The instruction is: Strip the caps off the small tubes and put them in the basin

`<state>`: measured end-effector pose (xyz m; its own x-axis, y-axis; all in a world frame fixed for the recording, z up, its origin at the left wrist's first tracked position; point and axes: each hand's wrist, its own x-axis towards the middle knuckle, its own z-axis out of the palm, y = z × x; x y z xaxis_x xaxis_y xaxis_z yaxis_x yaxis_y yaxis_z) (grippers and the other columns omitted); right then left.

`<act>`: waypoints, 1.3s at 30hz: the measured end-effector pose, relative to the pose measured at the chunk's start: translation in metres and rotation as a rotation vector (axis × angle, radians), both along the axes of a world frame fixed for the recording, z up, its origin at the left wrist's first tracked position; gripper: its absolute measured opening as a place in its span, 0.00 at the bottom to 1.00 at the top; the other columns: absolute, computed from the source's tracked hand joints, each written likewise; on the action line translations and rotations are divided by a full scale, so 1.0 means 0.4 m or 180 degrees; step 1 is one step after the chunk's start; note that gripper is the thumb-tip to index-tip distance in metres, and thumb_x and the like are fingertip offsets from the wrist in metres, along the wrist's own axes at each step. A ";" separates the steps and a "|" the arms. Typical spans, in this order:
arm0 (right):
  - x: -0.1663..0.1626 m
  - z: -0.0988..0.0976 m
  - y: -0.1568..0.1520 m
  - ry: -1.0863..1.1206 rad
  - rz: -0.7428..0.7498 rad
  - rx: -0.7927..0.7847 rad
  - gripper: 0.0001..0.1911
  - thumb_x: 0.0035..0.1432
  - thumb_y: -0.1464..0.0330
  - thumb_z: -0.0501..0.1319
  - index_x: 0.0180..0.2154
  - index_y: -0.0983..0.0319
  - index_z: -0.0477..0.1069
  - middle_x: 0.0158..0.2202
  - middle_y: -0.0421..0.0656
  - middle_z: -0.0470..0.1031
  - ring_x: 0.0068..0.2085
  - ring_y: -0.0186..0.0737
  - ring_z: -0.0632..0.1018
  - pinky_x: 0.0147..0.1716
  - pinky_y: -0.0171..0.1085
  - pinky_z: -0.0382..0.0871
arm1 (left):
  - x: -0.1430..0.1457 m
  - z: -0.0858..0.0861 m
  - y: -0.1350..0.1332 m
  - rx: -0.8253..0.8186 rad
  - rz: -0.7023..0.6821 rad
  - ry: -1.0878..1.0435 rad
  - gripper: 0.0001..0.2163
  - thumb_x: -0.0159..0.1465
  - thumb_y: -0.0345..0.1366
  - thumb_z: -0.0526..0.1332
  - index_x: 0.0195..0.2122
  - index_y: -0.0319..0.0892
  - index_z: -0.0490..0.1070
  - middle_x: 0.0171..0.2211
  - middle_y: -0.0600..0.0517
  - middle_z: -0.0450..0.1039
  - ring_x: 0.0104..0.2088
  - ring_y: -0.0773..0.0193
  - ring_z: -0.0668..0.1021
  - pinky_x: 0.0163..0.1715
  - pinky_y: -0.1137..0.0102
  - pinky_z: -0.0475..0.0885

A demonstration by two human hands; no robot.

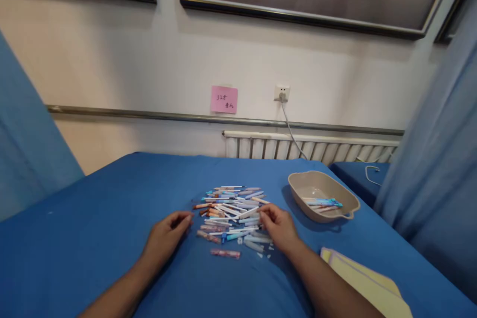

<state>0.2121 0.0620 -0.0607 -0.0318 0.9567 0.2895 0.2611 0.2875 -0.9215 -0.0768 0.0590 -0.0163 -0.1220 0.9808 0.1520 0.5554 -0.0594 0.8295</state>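
A few pens (pixel 323 202) are held in the bin (pixel 311 183) at two o'clock; most are left piled. A white pen (pixel 249 213) seems pinched by the right hand (pixel 282 229); the left hand (pixel 164 235) is narrowed, its contents unclear.

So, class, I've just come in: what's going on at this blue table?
A person has both hands at a loose pile of pens and pen parts on the table. The right hand has its fingers at the pile's right edge; whether they grip a piece is unclear. The left hand is beside the left edge. A few pens lie in the bowl to the right.
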 end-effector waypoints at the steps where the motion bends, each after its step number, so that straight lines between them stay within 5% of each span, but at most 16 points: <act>1: 0.010 -0.004 0.003 0.0083 -0.0036 -0.0017 0.12 0.57 0.62 0.56 0.36 0.63 0.71 0.25 0.41 0.74 0.25 0.36 0.73 0.25 0.33 0.67 | -0.002 -0.005 0.000 -0.0017 -0.0040 -0.0063 0.17 0.54 0.49 0.58 0.34 0.40 0.74 0.27 0.52 0.75 0.29 0.59 0.76 0.28 0.72 0.69; 9: 0.011 0.000 -0.022 -0.0381 0.0008 0.0028 0.11 0.57 0.63 0.56 0.36 0.62 0.72 0.28 0.42 0.74 0.27 0.38 0.74 0.27 0.35 0.67 | 0.068 0.002 -0.041 -0.0248 -0.1124 -0.0022 0.13 0.58 0.45 0.55 0.30 0.42 0.72 0.26 0.54 0.73 0.29 0.62 0.73 0.32 0.72 0.68; 15: -0.032 0.043 -0.068 -0.1367 0.0627 0.0671 0.11 0.56 0.72 0.58 0.43 0.59 0.71 0.42 0.44 0.74 0.45 0.41 0.73 0.46 0.40 0.64 | 0.081 0.004 -0.063 -0.0376 -0.1620 0.0080 0.12 0.61 0.42 0.53 0.31 0.42 0.73 0.28 0.53 0.73 0.32 0.62 0.74 0.34 0.72 0.67; 20: -0.039 0.055 -0.085 -0.1609 0.0832 0.0673 0.12 0.56 0.73 0.57 0.43 0.58 0.70 0.43 0.43 0.74 0.46 0.41 0.72 0.47 0.40 0.64 | 0.082 0.008 -0.058 -0.0416 -0.1564 0.0073 0.12 0.61 0.42 0.53 0.32 0.41 0.73 0.31 0.53 0.74 0.33 0.63 0.74 0.35 0.72 0.67; 29: 0.023 -0.007 -0.012 -0.1138 -0.0231 0.0058 0.08 0.56 0.71 0.55 0.37 0.61 0.72 0.34 0.42 0.76 0.36 0.40 0.75 0.38 0.37 0.67 | 0.081 0.009 -0.056 -0.0430 -0.1540 0.0144 0.12 0.61 0.42 0.53 0.32 0.41 0.72 0.30 0.53 0.74 0.30 0.64 0.72 0.33 0.73 0.67; 39: 0.027 0.003 -0.020 -0.1591 -0.0022 0.0162 0.06 0.54 0.73 0.56 0.31 0.60 0.72 0.29 0.40 0.72 0.31 0.37 0.73 0.32 0.33 0.64 | 0.076 -0.006 -0.056 -0.0451 -0.1665 0.0216 0.12 0.61 0.40 0.53 0.34 0.40 0.73 0.30 0.53 0.73 0.30 0.65 0.72 0.32 0.74 0.66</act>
<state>0.2230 0.0539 -0.0595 -0.1724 0.9424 0.2867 0.6692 0.3257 -0.6680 -0.0463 0.0365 -0.0186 0.3932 0.9195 0.0045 0.5343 -0.2324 0.8127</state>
